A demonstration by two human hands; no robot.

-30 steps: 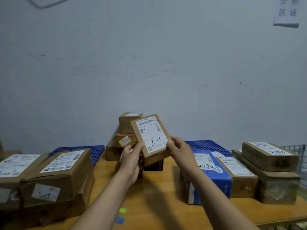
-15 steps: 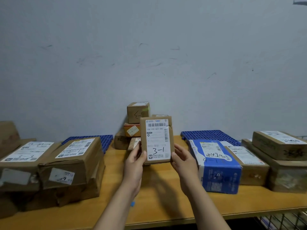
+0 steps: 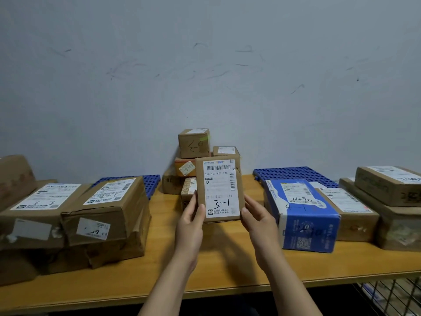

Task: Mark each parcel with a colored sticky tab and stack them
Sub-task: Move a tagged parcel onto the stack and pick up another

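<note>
I hold a small brown parcel (image 3: 219, 190) with a white label marked "3-1" upright over the middle of the wooden table (image 3: 159, 279). My left hand (image 3: 190, 221) grips its lower left edge and my right hand (image 3: 257, 218) grips its lower right edge. Behind it stands a stack of small brown parcels (image 3: 193, 156) against the wall; the top one carries a green sticky tab (image 3: 204, 138). No loose sticky tabs show on the table.
Large brown boxes (image 3: 107, 215) crowd the left of the table. A blue box (image 3: 303, 215) and more brown boxes (image 3: 391, 197) fill the right. Blue perforated mats (image 3: 293, 175) lie at the back. A wire rack (image 3: 391, 295) sits below right.
The parcel has turned from tilted to upright and moved slightly down and forward in both hands. The view has tipped lower, so the table's front edge shows and the coloured tabs are out of sight.
</note>
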